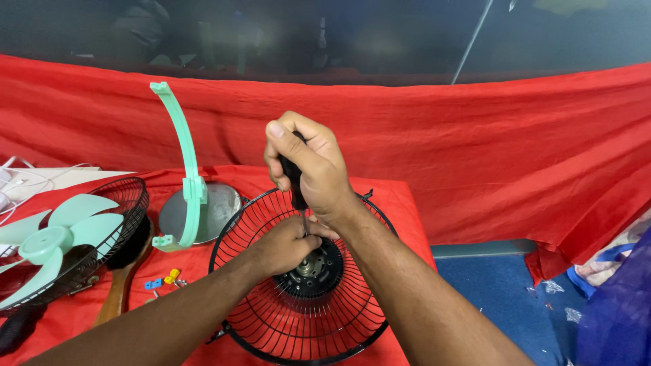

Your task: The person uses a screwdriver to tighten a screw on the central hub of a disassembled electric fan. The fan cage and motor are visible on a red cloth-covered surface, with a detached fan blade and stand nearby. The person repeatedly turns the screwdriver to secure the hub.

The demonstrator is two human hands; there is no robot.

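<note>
Red cloth (475, 142) covers everything here. On it sits the black wire grille (298, 332), hub (313, 271) in the middle; looks light but springy, so I'd brace it at the stiff hub, not the thin wires. The right hand (313, 169) is fisted round a screwdriver (296, 183), tip down at the hub. The left hand (285, 245) is curled there, steadying it.
</note>
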